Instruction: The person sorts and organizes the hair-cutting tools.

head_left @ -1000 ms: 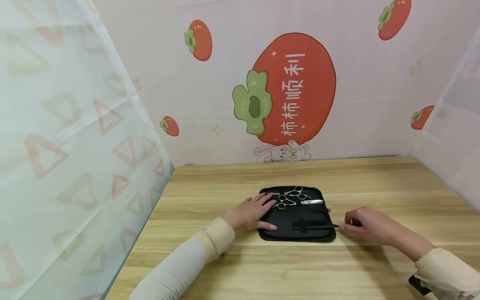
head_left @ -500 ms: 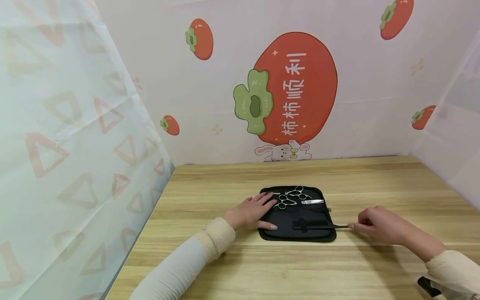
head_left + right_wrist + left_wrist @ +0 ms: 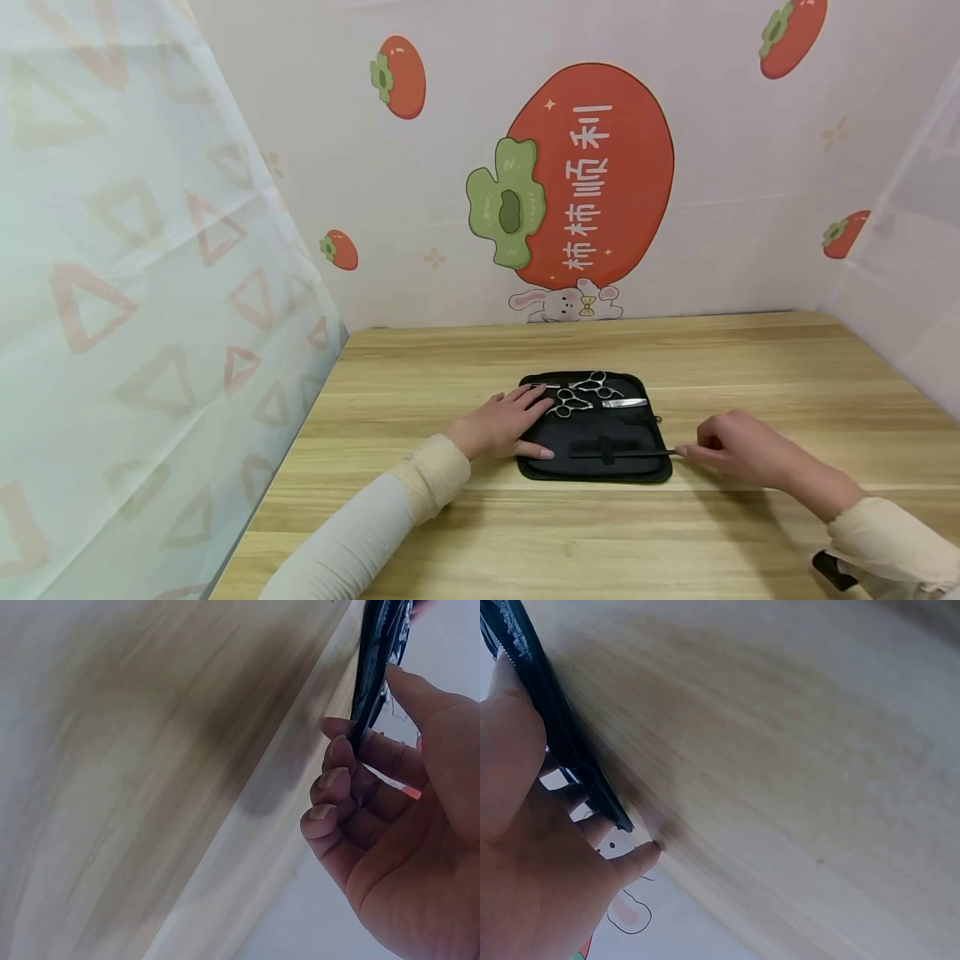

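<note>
- Black case (image 3: 573, 435): left edge partly hidden under my left hand (image 3: 498, 425); top-left corner of the left-wrist view crops it above my thumb.
- Thin black tool (image 3: 641, 454): near end lost inside my right hand (image 3: 738, 450); edge detail too small to read.
- Dark object (image 3: 832, 571) behind my right hand: partly under the cuff (image 3: 862, 521), unidentifiable.
- Tabletop (image 3: 780, 765) beside my left hand: blurred.

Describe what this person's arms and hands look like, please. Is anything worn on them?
The left arm wears a pale grey-white sleeve ending in a gathered cream cuff. The right arm has a similar cream cuff, with a small black object showing beside it; what it is cannot be told. The left hand and right hand are bare.
</note>
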{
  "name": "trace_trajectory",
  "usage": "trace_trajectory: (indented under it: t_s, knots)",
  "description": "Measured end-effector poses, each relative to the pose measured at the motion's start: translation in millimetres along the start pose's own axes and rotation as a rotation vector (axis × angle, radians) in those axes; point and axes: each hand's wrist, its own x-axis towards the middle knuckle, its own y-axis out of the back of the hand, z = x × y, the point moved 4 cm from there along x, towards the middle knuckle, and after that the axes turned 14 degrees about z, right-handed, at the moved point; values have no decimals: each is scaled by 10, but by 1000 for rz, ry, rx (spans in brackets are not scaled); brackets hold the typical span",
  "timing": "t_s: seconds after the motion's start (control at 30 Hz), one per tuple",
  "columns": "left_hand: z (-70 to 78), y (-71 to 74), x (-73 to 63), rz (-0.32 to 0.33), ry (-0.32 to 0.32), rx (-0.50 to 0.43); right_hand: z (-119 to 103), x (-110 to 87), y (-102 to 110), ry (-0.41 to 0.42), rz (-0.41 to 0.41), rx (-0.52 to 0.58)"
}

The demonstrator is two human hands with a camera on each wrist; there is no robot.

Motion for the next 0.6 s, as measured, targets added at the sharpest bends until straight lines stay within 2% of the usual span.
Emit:
trace_trajectory:
  t_s: [0.6]
  knots:
    - [58,42,17,-5,10,-4,-209,128,-146,-30,-12,4]
